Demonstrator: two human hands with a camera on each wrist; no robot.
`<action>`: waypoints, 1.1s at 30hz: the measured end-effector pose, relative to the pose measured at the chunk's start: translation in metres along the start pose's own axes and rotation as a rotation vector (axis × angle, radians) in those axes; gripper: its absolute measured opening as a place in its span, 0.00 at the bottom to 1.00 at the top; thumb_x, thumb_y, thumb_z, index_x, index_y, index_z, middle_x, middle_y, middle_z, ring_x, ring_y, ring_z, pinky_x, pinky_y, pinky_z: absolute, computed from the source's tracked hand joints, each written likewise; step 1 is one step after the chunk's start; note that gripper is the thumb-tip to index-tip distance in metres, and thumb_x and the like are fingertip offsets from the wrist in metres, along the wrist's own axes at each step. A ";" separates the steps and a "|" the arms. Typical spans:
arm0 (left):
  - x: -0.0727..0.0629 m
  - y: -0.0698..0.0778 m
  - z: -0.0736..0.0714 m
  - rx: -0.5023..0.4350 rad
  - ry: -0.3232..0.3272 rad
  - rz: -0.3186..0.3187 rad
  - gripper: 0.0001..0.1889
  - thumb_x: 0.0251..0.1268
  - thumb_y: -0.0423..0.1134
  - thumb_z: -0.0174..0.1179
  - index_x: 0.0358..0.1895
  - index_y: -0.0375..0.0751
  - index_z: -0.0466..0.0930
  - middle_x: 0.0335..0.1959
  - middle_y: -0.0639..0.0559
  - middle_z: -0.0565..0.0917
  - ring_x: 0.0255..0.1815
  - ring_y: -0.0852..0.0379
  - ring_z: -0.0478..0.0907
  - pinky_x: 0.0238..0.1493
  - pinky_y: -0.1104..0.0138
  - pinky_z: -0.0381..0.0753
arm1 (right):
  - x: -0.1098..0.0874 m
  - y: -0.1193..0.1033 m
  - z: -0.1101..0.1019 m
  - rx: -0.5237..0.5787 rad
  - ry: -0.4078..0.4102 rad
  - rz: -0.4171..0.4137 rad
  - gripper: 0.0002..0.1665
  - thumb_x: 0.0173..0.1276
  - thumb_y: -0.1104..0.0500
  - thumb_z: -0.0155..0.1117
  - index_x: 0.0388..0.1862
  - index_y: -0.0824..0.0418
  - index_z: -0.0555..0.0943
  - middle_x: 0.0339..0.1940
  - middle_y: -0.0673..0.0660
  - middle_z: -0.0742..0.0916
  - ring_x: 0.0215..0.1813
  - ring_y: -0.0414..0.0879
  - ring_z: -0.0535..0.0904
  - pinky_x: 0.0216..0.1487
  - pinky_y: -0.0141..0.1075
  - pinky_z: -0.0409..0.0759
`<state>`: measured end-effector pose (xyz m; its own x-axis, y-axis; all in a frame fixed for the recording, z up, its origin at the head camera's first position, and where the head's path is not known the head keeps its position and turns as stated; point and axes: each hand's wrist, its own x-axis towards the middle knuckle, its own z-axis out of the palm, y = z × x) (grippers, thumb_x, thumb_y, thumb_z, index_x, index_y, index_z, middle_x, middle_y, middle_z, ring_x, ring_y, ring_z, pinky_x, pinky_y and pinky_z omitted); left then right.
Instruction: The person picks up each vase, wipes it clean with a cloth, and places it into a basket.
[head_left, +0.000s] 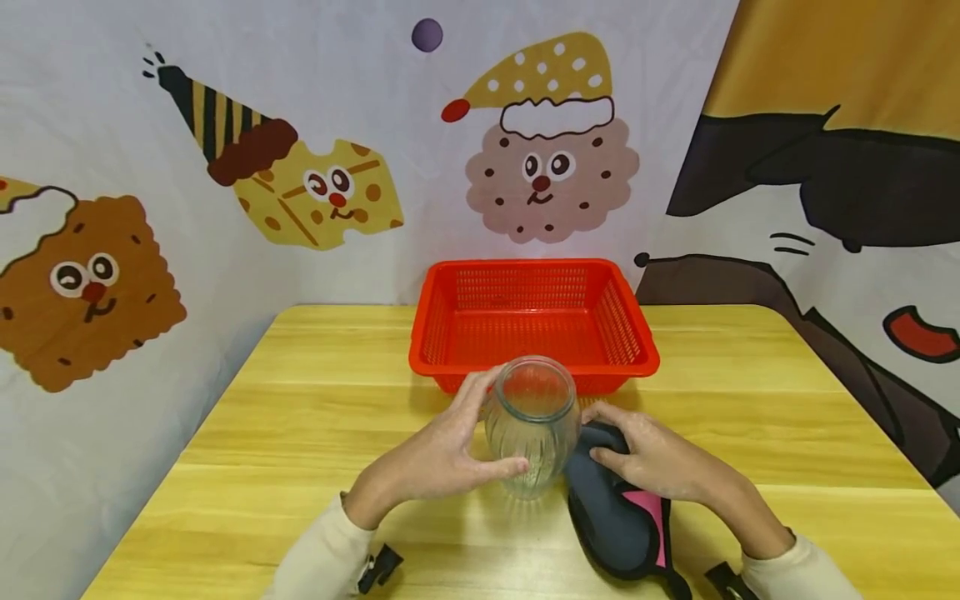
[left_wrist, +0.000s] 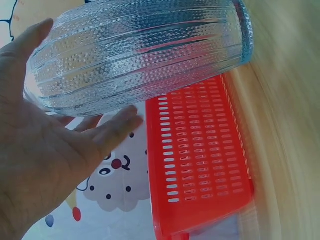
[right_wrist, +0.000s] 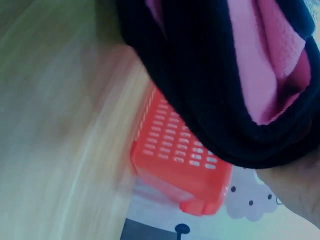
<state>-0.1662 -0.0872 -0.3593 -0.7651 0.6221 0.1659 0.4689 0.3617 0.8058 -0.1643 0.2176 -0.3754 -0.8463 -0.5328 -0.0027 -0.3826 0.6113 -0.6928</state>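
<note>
A ribbed clear glass jar [head_left: 531,442] is in front of the red basket, its round mouth facing up. My left hand [head_left: 453,450] is spread around its left side, thumb across the front and the other fingers behind. In the left wrist view, the fingers [left_wrist: 117,130] look fairly straight beside the textured glass. To the right of the jar, my right hand [head_left: 648,454] pinches the top end of a dark grey eye mask [head_left: 618,525] with black edging and a pink inner side. The right wrist view shows its pink lining [right_wrist: 255,65] close up; most of the hand is hidden there.
A red plastic basket [head_left: 645,367] with slotted walls stands at the back of the wooden table [head_left: 315,442], directly behind the jar. Behind the table hangs a cloth [head_left: 435,167] printed with cartoon figures. Black clips [head_left: 381,568] are near both sleeves.
</note>
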 end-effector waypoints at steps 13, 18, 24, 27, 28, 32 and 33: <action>0.005 0.001 0.005 0.162 0.226 0.036 0.56 0.43 0.65 0.79 0.76 0.55 0.58 0.67 0.58 0.65 0.64 0.58 0.68 0.58 0.50 0.78 | -0.008 -0.023 -0.024 0.222 0.345 -0.158 0.27 0.76 0.66 0.61 0.72 0.54 0.76 0.49 0.59 0.86 0.35 0.47 0.87 0.34 0.39 0.87; 0.007 0.000 0.004 0.185 0.254 0.107 0.48 0.47 0.61 0.79 0.70 0.49 0.66 0.61 0.55 0.70 0.59 0.64 0.70 0.54 0.57 0.81 | -0.005 -0.031 -0.020 0.185 0.356 -0.232 0.31 0.76 0.70 0.60 0.74 0.53 0.74 0.44 0.57 0.87 0.32 0.45 0.86 0.33 0.37 0.87; 0.007 -0.002 0.005 0.141 0.253 0.129 0.45 0.48 0.57 0.81 0.68 0.48 0.69 0.59 0.54 0.71 0.58 0.64 0.71 0.53 0.61 0.81 | -0.001 -0.033 -0.009 -0.048 0.413 -0.291 0.32 0.73 0.71 0.61 0.73 0.53 0.75 0.65 0.51 0.82 0.62 0.48 0.80 0.62 0.27 0.72; 0.008 -0.002 0.006 0.126 0.262 0.144 0.44 0.47 0.55 0.82 0.67 0.47 0.70 0.58 0.53 0.71 0.58 0.63 0.72 0.54 0.63 0.81 | -0.001 -0.033 -0.006 -0.113 0.423 -0.281 0.31 0.73 0.70 0.61 0.73 0.53 0.75 0.65 0.51 0.82 0.64 0.49 0.79 0.64 0.31 0.72; 0.008 -0.003 0.007 0.122 0.266 0.148 0.44 0.46 0.54 0.82 0.67 0.47 0.70 0.58 0.53 0.71 0.58 0.63 0.72 0.54 0.63 0.81 | -0.001 -0.033 -0.005 -0.122 0.422 -0.271 0.31 0.74 0.69 0.61 0.74 0.52 0.75 0.65 0.50 0.82 0.64 0.48 0.79 0.64 0.34 0.74; 0.008 -0.003 0.007 0.126 0.274 0.162 0.45 0.45 0.53 0.84 0.67 0.46 0.71 0.58 0.51 0.72 0.58 0.62 0.73 0.53 0.63 0.82 | 0.000 -0.032 -0.005 -0.114 0.392 -0.257 0.30 0.76 0.68 0.59 0.74 0.51 0.74 0.66 0.49 0.81 0.64 0.48 0.78 0.65 0.36 0.74; 0.007 -0.003 0.007 0.129 0.273 0.164 0.45 0.44 0.53 0.84 0.68 0.46 0.71 0.58 0.51 0.72 0.58 0.62 0.73 0.54 0.63 0.82 | -0.001 -0.031 -0.005 -0.111 0.387 -0.256 0.30 0.76 0.67 0.59 0.74 0.51 0.74 0.66 0.48 0.81 0.65 0.48 0.78 0.65 0.35 0.73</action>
<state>-0.1698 -0.0787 -0.3645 -0.7567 0.4766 0.4475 0.6341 0.3683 0.6799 -0.1537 0.2017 -0.3499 -0.7875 -0.4298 0.4417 -0.6162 0.5591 -0.5547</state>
